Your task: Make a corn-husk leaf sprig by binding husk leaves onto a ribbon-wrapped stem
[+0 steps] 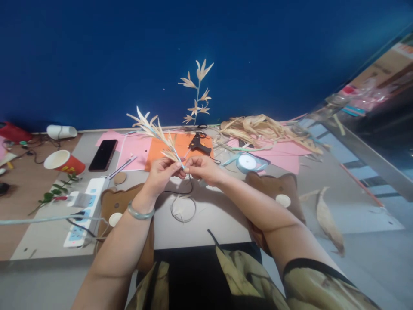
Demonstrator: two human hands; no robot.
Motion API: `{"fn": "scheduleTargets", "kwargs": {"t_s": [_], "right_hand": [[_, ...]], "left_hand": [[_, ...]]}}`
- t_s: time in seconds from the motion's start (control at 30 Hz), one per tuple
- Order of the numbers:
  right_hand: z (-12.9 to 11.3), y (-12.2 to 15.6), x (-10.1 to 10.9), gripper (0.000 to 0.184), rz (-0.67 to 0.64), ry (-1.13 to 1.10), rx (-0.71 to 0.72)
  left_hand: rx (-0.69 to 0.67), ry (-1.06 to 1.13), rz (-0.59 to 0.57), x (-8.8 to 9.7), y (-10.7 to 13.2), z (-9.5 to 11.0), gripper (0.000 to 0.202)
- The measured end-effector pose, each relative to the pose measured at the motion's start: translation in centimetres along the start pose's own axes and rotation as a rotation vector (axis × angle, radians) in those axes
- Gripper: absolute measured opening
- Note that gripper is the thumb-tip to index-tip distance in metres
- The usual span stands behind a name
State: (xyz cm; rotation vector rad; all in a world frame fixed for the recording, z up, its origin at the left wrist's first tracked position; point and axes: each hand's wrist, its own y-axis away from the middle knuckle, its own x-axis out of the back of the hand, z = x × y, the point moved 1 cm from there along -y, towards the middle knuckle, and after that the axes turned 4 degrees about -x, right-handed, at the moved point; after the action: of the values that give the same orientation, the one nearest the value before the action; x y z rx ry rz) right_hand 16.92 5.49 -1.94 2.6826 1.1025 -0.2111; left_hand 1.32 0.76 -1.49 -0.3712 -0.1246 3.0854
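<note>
My left hand (164, 173) pinches the lower stem of a dried-leaf spray (158, 131), whose pale pointed leaves fan up to the left. Close beside it, my right hand (202, 168) has thumb and finger closed on the bluish stem end of the same spray. Just below both hands, a thin wire ring (183, 209) lies on the table with small scraps on it. Behind them is a black glue gun (199, 144) on an orange sheet (155, 150). A finished-looking leaf branch (197, 92) stands upright against the blue wall.
Dried husks (258, 129) are heaped at the back right, near a roll of light-blue tape (246, 162). To the left are a phone (103, 155), a red paper cup (66, 162) and a white power strip (85, 215). Brown cushions (277, 193) lie under my forearms.
</note>
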Motion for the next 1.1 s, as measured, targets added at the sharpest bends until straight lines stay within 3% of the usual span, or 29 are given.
{"fn": "scheduleTargets", "kwargs": {"t_s": [0.33, 0.57, 0.9, 1.1], "right_hand": [[-0.5, 0.7, -0.5, 0.029, -0.094, -0.129, -0.079], [0.0, 0.1, 0.3, 0.028, -0.119, -0.108, -0.086], [0.9, -0.4, 0.4, 0.019, 0.210, 0.456, 0.171], [1.8, -0.4, 0.1, 0.014, 0.277, 0.589, 0.253]], "left_hand": [[-0.047, 0.044, -0.091, 0.1, 0.0, 0.6, 0.023], [-0.153, -0.053, -0.035, 0.4, -0.1, 0.6, 0.017], [-0.211, -0.528, 0.126, 0.3, -0.3, -0.4, 0.013], [-0.140, -0.611, 0.209, 0.3, -0.3, -1.0, 0.007]]}}
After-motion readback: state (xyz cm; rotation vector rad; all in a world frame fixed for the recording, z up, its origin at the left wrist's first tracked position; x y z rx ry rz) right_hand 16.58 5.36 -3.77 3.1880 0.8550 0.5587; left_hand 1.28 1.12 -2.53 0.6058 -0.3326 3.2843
